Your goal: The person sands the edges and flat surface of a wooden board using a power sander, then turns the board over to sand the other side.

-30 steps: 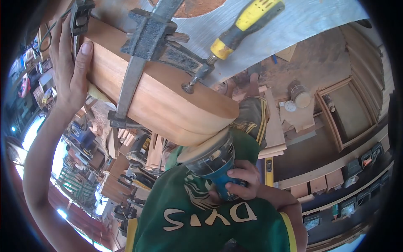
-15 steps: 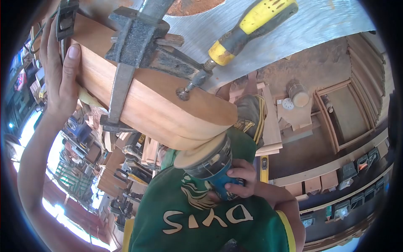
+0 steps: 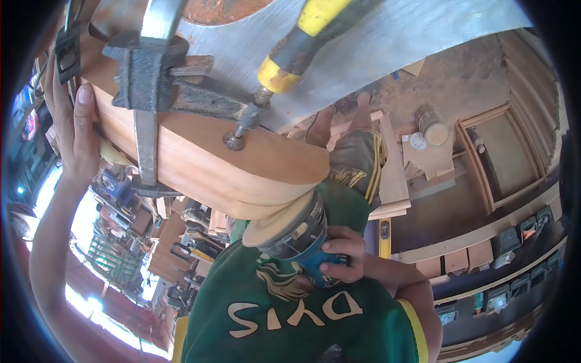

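My left hand [image 3: 75, 130] lies against the far-left end of a thick, curved wooden piece [image 3: 200, 178], fingers stretched out and thumb on its edge. A metal bar clamp [image 3: 148, 85] with a yellow-and-black handle [image 3: 296, 45] presses the wood against a metal surface [image 3: 387, 54]. My right hand [image 3: 345, 254] is closed around the blue body of a disc sander [image 3: 308, 251]. The round pad of the sander tilts up against the lower curved edge of the wood, close to my green shirt. A second clamp part [image 3: 68, 54] shows beside my left fingers.
Below the bench are stacked boards [image 3: 393, 175], a small round container [image 3: 433, 128] and a wooden frame [image 3: 502, 154]. Shelves at the right hold several dark bins [image 3: 507, 242]. Tools and timber clutter the left side [image 3: 193, 242]. A yellow level [image 3: 385, 239] stands near my right arm.
The wood and clamp sit farther left in view, partly as the camera shifts. The sander has moved slightly left and stays against the curved edge. My left hand remains on the wood.
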`<state>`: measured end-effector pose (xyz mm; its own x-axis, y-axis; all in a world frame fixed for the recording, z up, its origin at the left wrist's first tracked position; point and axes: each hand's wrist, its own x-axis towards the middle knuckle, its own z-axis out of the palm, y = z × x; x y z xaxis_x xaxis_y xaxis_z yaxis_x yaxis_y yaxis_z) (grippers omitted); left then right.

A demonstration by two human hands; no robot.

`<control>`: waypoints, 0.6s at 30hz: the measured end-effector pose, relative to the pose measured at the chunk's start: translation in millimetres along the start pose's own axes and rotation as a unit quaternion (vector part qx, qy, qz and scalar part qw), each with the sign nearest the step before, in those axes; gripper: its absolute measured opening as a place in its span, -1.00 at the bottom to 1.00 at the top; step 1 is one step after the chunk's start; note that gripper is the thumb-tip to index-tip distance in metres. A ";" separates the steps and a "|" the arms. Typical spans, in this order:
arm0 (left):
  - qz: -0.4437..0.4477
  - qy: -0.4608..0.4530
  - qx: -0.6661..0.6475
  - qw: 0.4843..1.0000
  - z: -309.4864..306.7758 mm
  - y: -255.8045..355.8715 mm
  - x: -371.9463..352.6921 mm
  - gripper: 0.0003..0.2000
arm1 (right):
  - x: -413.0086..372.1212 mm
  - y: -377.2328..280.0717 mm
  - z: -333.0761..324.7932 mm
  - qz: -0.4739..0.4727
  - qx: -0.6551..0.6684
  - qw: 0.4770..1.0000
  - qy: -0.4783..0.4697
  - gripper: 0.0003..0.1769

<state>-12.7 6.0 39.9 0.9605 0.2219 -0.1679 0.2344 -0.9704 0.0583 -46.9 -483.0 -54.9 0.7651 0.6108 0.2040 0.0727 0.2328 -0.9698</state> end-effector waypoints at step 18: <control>-0.085 -0.039 -0.096 0.991 -6.8 -4.3 -6.5 -0.48 | -11.1 20.4 4.5 -0.004 0.046 0.998 0.047 -0.57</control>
<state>-18.9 9.4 47.4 0.8921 0.3648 -0.2665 0.4228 -0.8821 0.2077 -56.7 -481.7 -76.3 0.8212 0.5366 0.1943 0.0238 0.3078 -0.9511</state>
